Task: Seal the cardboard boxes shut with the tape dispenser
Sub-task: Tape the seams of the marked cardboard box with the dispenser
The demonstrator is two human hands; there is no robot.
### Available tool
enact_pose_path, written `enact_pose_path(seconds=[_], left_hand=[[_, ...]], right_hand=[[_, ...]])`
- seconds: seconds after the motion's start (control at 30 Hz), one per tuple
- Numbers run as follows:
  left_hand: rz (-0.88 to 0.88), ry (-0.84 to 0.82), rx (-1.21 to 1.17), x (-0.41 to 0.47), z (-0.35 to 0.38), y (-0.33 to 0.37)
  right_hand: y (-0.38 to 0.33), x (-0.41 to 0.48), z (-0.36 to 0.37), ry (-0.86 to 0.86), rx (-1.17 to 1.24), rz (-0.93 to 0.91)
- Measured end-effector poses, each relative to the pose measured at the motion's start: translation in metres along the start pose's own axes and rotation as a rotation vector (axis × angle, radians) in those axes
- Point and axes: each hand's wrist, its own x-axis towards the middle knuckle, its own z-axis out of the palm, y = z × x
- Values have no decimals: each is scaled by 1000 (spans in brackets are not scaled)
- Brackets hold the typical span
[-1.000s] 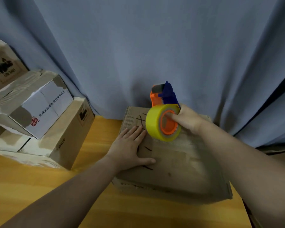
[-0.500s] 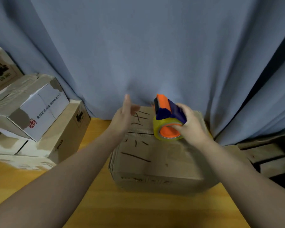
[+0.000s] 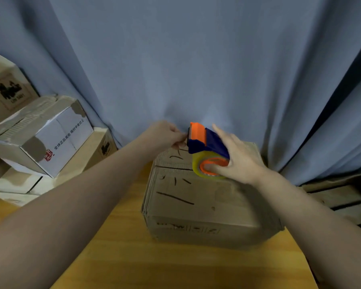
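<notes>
A brown cardboard box (image 3: 204,203) with black pen marks lies closed on the wooden table, its flap seam running across the far part of the top. My right hand (image 3: 236,159) grips the tape dispenser (image 3: 206,147), blue and orange with a yellow-edged roll, which rests over the far end of the box. My left hand (image 3: 165,135) has its fingers curled at the dispenser's orange front edge and seems to pinch the tape end there; the tape itself is too small to make out.
Stacked cardboard boxes (image 3: 40,140) stand at the left on the wooden table (image 3: 133,257). A blue curtain (image 3: 186,59) hangs right behind the box. Flattened cardboard (image 3: 340,197) lies at the right edge.
My left hand left the box top, rose, and came to the dispenser's front edge. The right hand lowered the dispenser toward the box's far end and tilted it forward.
</notes>
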Motion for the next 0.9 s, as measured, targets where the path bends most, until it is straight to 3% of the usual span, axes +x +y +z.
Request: enact_pose_path(seconds=[0.07, 0.2, 0.27, 0.4, 0.53, 0.77, 0.9], left_hand=[[71, 13, 144, 6, -6, 5], [148, 42, 438, 12, -14, 16], [153, 46, 486, 12, -20, 14], [77, 126, 312, 0, -50, -7], [-68, 197, 132, -12, -90, -48], [-232, 314, 20, -14, -71, -79], [-265, 284, 151, -21, -51, -97]], right_hand=[[-9, 3, -7, -74, -58, -51], [-25, 10, 6, -22, 270, -53], [-33, 15, 0, -16, 203, -44], [-24, 18, -38, 7, -132, -169], [2, 6, -53, -136, -416, -108], [-8, 19, -37, -277, -371, -102], [-11, 23, -23, -327, -415, -121]])
